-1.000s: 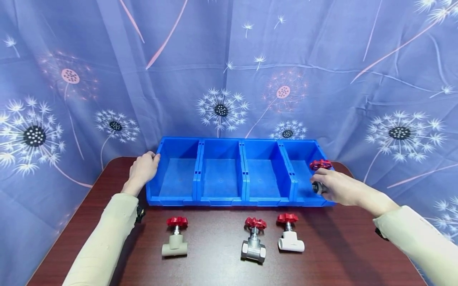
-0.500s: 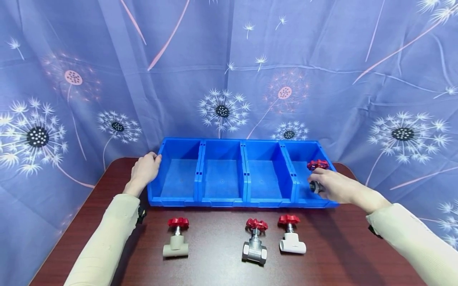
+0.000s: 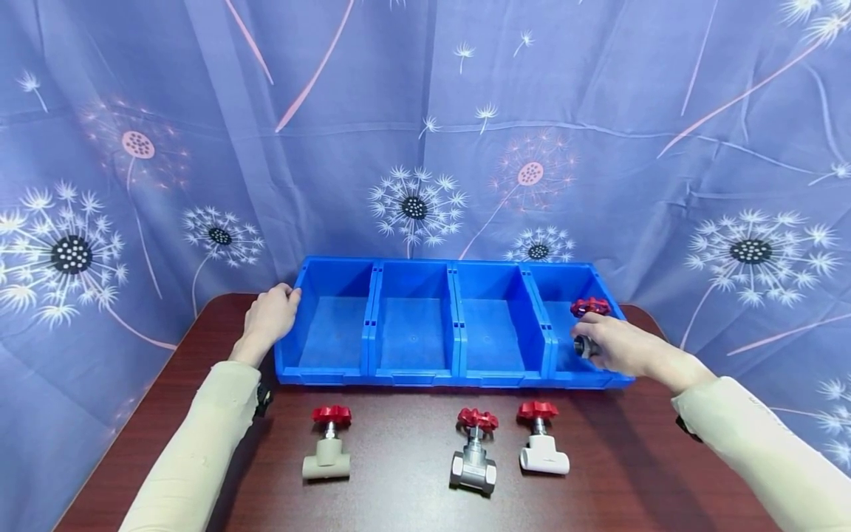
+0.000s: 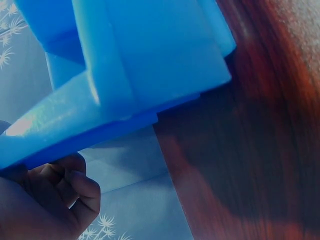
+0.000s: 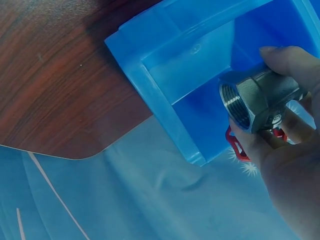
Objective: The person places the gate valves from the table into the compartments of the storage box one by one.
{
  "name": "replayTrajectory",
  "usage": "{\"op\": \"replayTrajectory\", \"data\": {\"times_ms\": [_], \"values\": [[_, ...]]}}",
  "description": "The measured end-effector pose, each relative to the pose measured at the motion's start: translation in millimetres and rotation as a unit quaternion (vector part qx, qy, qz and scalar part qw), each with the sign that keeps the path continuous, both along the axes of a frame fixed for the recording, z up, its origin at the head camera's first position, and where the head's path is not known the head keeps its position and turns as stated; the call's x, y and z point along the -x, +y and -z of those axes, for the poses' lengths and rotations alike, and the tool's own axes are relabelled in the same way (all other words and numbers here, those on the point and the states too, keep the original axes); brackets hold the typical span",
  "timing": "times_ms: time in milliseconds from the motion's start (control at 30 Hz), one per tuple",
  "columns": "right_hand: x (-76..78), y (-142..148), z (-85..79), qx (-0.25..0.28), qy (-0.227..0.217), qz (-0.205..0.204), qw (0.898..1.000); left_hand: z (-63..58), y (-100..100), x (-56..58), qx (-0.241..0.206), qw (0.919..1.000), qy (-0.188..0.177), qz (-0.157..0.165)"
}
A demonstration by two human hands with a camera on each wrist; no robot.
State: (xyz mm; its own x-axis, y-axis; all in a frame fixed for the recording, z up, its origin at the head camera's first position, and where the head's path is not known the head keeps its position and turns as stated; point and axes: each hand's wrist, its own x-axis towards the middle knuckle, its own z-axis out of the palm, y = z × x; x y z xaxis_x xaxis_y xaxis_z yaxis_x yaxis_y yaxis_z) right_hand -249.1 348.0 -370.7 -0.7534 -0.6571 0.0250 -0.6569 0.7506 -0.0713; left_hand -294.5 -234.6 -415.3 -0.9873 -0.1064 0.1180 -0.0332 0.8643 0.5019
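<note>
A row of blue storage bins (image 3: 412, 379) with several compartments stands on the table. My left hand (image 3: 269, 321) grips the left end of the row; in the left wrist view its curled fingers (image 4: 85, 192) lie against the bin's outer rim. With my right hand (image 3: 625, 346) I hold a metal gate valve (image 5: 262, 97) by its body, over the rightmost compartment. Its red handwheel (image 3: 590, 307) points away from me, and its threaded opening shows in the right wrist view. The palm side of the right hand is hidden from the head view.
In front of the bins lie a beige valve (image 3: 327, 459), a steel valve (image 3: 473, 467) and a white valve (image 3: 544, 454), all with red handwheels. The dark wooden table (image 3: 392, 502) ends at a blue dandelion-print curtain (image 3: 319, 185) behind the bins.
The right hand and its gate valve have shifted very slightly left within the rightmost compartment's area. The left hand keeps its place on the bins, and the head view has moved a little.
</note>
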Motion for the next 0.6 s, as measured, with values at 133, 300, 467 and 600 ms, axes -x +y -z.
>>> {"op": "replayTrajectory", "data": {"times_ms": [133, 300, 467, 600], "values": [[3.7, 2, 4.4, -0.002, 0.003, -0.002, 1.0, 1.4, 0, 1.1, 0.001, 1.0, 0.001, 0.0], [8.7, 3, 10.8, -0.009, -0.007, 0.005, 1.0, 1.3, -1, 1.6, 0.0, 1.0, 0.002, 0.001], [12.9, 3, 15.7, -0.013, -0.026, 0.022, 0.999, 1.7, -1, 1.6, 0.0, 1.0, -0.001, -0.001], [16.5, 4, 19.9, -0.013, -0.033, 0.034, 0.999, 3.5, -2, 2.8, 0.001, 1.0, 0.001, 0.001]]}}
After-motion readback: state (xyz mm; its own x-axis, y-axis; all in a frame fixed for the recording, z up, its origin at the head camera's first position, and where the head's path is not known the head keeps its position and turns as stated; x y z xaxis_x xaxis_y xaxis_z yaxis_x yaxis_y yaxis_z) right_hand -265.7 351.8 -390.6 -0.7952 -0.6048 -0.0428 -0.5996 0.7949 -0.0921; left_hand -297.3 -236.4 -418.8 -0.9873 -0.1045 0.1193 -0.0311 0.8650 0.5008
